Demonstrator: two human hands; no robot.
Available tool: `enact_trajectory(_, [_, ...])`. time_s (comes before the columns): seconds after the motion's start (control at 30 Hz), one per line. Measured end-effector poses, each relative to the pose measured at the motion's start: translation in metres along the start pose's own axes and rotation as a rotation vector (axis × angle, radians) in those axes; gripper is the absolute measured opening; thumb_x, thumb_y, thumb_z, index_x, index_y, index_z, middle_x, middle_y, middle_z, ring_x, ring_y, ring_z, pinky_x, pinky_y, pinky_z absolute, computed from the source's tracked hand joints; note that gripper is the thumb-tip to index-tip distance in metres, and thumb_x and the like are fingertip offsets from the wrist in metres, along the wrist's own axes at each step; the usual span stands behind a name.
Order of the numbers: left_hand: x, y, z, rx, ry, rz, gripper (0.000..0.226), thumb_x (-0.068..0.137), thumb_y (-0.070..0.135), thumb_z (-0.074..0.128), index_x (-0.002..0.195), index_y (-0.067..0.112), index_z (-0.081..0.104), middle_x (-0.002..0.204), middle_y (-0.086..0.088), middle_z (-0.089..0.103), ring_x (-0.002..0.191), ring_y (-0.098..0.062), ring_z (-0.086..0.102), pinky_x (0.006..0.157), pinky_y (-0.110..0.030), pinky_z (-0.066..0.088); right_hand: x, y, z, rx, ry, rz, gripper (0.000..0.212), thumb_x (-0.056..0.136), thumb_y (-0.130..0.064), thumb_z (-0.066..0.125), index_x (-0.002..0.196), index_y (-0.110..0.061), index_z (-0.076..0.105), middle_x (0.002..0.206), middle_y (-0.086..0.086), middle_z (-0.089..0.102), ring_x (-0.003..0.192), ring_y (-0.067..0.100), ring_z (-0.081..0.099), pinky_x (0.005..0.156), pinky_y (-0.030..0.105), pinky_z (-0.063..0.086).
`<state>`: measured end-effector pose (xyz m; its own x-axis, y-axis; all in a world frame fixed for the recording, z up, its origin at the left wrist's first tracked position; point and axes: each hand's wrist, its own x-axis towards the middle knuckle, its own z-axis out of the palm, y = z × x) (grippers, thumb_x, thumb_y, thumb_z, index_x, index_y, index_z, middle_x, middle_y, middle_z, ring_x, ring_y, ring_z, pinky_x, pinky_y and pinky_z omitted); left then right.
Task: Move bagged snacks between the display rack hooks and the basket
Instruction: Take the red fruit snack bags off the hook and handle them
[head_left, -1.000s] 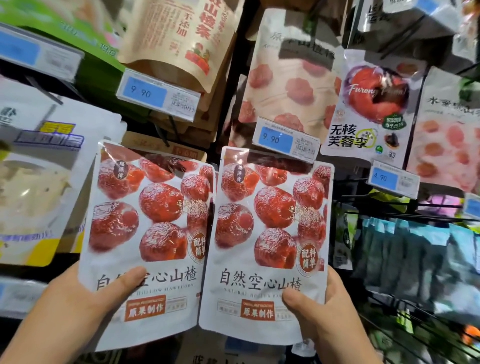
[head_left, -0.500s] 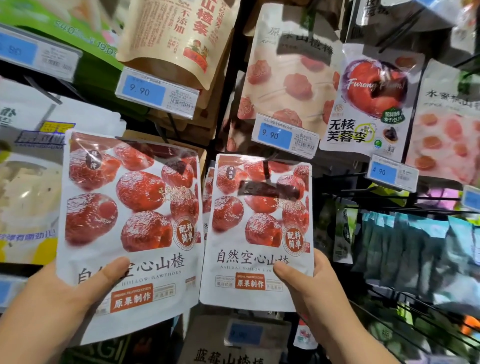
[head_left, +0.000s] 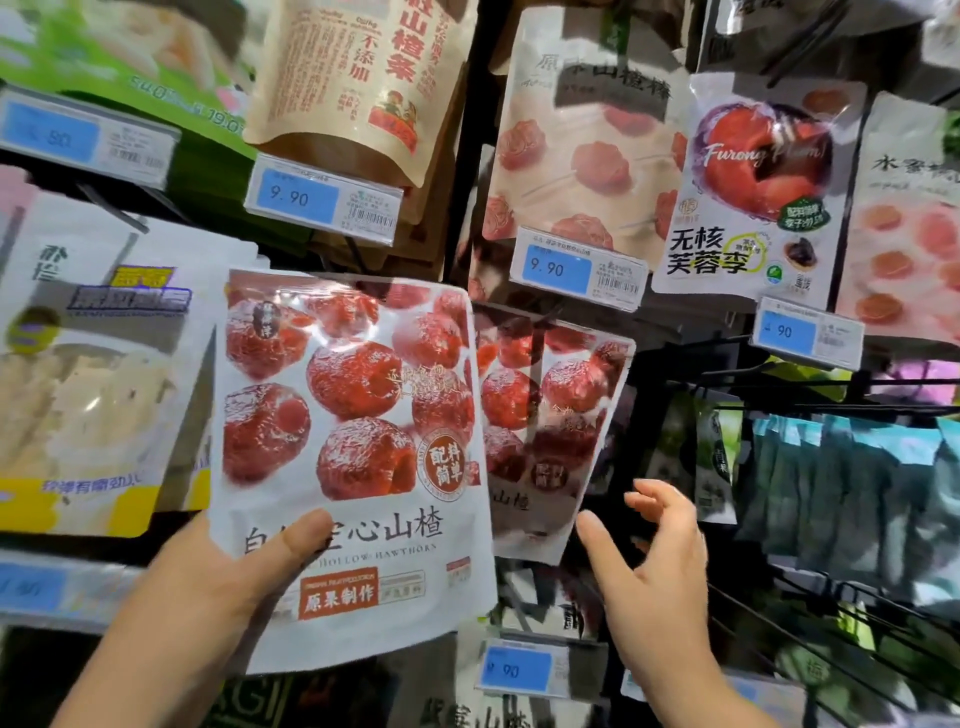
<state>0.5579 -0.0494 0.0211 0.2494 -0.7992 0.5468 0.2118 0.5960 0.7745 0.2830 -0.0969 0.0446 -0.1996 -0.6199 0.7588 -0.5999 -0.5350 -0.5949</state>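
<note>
Head view of a display rack of hanging snack bags. The left hand (head_left: 208, 587) grasps a white glossy plastic pouch printed with red hawthorn fruits (head_left: 353, 415) at its lower left corner, thumb across the front and fingers hidden behind. This pouch is held upright in front of the rack's middle row. A second, matching hawthorn pouch (head_left: 556, 415) hangs further back on the rack, just right of the first and partly covered by it, with its lower end tilted. Its top lies under a blue-and-white price label reading 9.90 (head_left: 558, 267), and its hook cannot be made out. The right hand (head_left: 654, 561) is released, with fingers spread and holding nothing. Its thumb is just beside the second pouch's lower right corner, and contact cannot be determined. On the upper row hang a tan kraft-paper pouch with red lettering (head_left: 363, 78) and a white pouch picturing a red plum (head_left: 753, 182). At the rack's right edge is a row of teal packets (head_left: 857, 493).
</note>
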Motion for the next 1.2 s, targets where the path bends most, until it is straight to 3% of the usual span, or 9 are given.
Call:
enact_trajectory(0.1, [0.003,0.005,0.021,0.045,-0.127,-0.037,0.082,0.029,0.069,0.088,0.104,0.039,0.072,0.103,0.001,0.076,0.093,-0.027,0.073,0.089,-0.052,0.052,-0.003,-0.019,-0.002,0.092,-0.165,-0.021,0.031,0.077,-0.061,0.057,0.103,-0.049,0.046,0.107,-0.021,0.055,0.104,-0.004,0.050,0.083,0.020,0.040])
enact_trajectory(0.27, [0.011,-0.008,0.044,-0.100,-0.169,-0.136,0.068,0.044,0.050,0.091,0.107,0.034,0.072,0.110,-0.007,0.074,0.098,-0.032,0.071,0.095,-0.055,0.050,-0.006,-0.025,-0.002,0.361,-0.542,0.181,0.076,0.065,-0.055,0.070,0.130,-0.043,0.032,0.108,-0.014,0.073,0.098,0.001,0.068,0.089,0.032,0.056])
enact_trajectory(0.37, [0.014,-0.010,0.050,-0.135,-0.177,-0.177,0.061,0.042,0.044,0.093,0.100,0.037,0.074,0.107,-0.009,0.075,0.096,-0.034,0.072,0.095,-0.056,0.050,-0.015,-0.021,-0.003,0.378,-0.539,0.162,0.070,0.075,-0.053,0.075,0.128,-0.048,0.030,0.103,-0.014,0.075,0.098,0.005,0.070,0.090,0.033,0.056])
enact_trajectory(0.47, [0.014,-0.013,0.050,-0.143,-0.204,-0.194,0.083,0.021,0.050,0.097,0.099,0.030,0.075,0.102,-0.013,0.075,0.090,-0.034,0.073,0.078,-0.047,0.058,-0.022,-0.017,-0.004,0.366,-0.511,0.150,0.069,0.068,-0.052,0.074,0.123,-0.055,0.032,0.102,-0.019,0.074,0.099,0.003,0.070,0.093,0.033,0.054])
enact_trajectory(0.6, [0.007,-0.011,0.048,-0.113,-0.164,-0.196,0.054,0.063,0.033,0.085,0.112,0.022,0.066,0.093,-0.009,0.077,0.079,-0.025,0.075,0.058,-0.031,0.058,-0.030,-0.016,-0.006,0.345,-0.538,0.138,0.088,0.049,-0.072,0.076,0.123,-0.058,0.030,0.103,-0.019,0.074,0.101,0.004,0.069,0.098,0.033,0.051])
enact_trajectory(0.73, [0.001,-0.015,0.042,-0.067,-0.224,-0.175,0.107,0.017,0.051,0.097,0.115,0.023,0.066,0.103,-0.010,0.075,0.093,-0.030,0.073,0.081,-0.047,0.056,-0.037,-0.013,-0.007,0.360,-0.580,0.147,0.097,0.042,-0.081,0.076,0.125,-0.048,0.036,0.106,-0.017,0.074,0.102,0.004,0.069,0.096,0.031,0.052])
enact_trajectory(0.87, [-0.001,-0.018,0.048,-0.063,-0.267,-0.160,0.109,0.012,0.052,0.096,0.112,0.019,0.068,0.102,-0.009,0.076,0.091,-0.026,0.074,0.073,-0.037,0.059,-0.040,-0.009,-0.014,0.368,-0.598,0.176,0.106,0.033,-0.086,0.075,0.122,-0.043,0.039,0.103,-0.013,0.075,0.101,0.005,0.069,0.096,0.032,0.052])
enact_trajectory(1.0, [0.000,-0.016,0.061,-0.134,-0.317,-0.161,0.095,0.020,0.045,0.098,0.106,0.014,0.073,0.103,-0.013,0.075,0.091,-0.028,0.073,0.064,-0.029,0.059,-0.039,-0.007,-0.022,0.385,-0.570,0.210,0.105,0.031,-0.072,0.085,0.120,-0.038,0.041,0.098,-0.007,0.077,0.093,0.011,0.073,0.092,0.036,0.055])
enact_trajectory(1.2, [0.008,-0.012,0.076,-0.021,-0.292,-0.136,0.066,0.054,0.041,0.087,0.115,0.022,0.067,0.105,-0.005,0.075,0.096,-0.026,0.072,0.089,-0.048,0.053,-0.029,0.000,-0.033,0.392,-0.506,0.212,0.072,0.059,-0.033,0.078,0.121,-0.033,0.040,0.098,-0.003,0.077,0.094,0.016,0.073,0.092,0.041,0.055])
